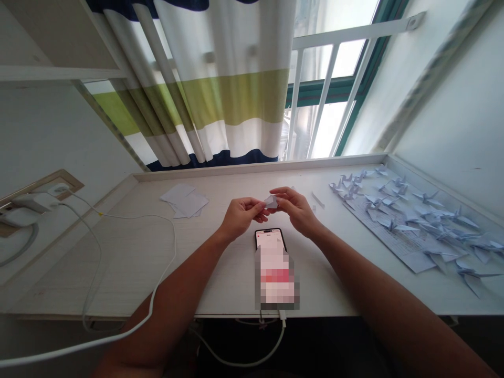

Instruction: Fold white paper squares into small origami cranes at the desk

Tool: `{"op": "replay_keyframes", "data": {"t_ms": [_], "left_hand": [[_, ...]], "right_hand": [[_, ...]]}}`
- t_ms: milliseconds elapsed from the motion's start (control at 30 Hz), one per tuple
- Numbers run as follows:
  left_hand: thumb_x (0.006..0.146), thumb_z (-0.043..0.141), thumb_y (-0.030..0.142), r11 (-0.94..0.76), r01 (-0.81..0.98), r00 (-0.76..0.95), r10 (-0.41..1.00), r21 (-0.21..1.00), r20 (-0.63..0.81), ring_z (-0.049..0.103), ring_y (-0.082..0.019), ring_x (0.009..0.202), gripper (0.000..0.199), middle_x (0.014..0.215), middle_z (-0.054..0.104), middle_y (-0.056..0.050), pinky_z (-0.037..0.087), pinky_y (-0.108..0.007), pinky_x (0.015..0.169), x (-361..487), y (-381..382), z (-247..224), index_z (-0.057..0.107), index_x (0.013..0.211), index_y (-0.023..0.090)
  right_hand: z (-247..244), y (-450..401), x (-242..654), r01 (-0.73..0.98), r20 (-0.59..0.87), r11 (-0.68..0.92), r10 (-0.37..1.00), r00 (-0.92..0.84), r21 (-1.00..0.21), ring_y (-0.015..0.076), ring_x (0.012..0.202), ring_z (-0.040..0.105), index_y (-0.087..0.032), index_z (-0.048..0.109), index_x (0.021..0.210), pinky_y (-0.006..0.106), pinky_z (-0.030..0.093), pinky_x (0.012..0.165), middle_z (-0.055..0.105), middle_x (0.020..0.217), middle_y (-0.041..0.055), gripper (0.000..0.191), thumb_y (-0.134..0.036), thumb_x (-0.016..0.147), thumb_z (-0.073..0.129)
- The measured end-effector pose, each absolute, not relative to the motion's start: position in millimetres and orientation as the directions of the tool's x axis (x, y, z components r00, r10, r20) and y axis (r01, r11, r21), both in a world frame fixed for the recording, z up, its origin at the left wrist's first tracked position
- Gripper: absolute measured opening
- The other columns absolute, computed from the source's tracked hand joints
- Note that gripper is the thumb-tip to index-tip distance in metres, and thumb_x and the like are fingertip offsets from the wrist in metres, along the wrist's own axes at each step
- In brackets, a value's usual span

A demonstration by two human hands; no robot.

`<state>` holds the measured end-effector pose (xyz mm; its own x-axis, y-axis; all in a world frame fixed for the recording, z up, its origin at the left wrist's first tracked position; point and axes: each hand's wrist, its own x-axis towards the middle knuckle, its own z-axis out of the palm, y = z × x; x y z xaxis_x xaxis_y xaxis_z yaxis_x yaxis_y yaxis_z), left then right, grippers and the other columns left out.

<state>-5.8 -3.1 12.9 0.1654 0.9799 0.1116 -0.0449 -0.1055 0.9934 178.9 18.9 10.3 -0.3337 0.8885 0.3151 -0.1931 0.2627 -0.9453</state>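
Note:
A small piece of folded white paper (pixel 271 201) is held between both hands above the middle of the desk. My left hand (pixel 244 215) pinches its left side between thumb and fingers. From the right, my right hand (pixel 293 206) grips the other side, its fingers curled over the top. The fingers cover part of the paper, so its full shape cannot be made out. Just below the hands lies a phone (pixel 269 237) with a lit screen, partly blurred out, with a cable plugged into its lower end.
Loose white paper sheets (pixel 185 200) lie to the left. Many folded paper cranes (pixel 394 226) crowd the right side, some on a printed sheet (pixel 407 257). A narrow paper strip (pixel 318 199) lies right of the hands. A white cable (pixel 173 236) runs across my left forearm from the wall sockets.

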Motion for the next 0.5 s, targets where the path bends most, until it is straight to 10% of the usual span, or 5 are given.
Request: {"op": "replay_keyframes", "data": {"t_ms": [500], "left_hand": [[0.083,0.075,0.043,-0.205,-0.004,0.161,0.966,0.979,0.203,0.073,-0.019,0.066,0.033,0.077,0.077,-0.01,0.059,-0.032,0.064,-3.7,-5.2,9.8,0.074,0.089,0.011]], "right_hand": [[13.2,13.7,175.8,-0.18,0.318,0.276,0.907,-0.277,-0.944,0.0174,0.073,0.071,-0.019,0.068,0.106,0.04,0.06,0.078,0.074,0.084,0.0028,0.032,-0.04,0.083,0.077]]}}
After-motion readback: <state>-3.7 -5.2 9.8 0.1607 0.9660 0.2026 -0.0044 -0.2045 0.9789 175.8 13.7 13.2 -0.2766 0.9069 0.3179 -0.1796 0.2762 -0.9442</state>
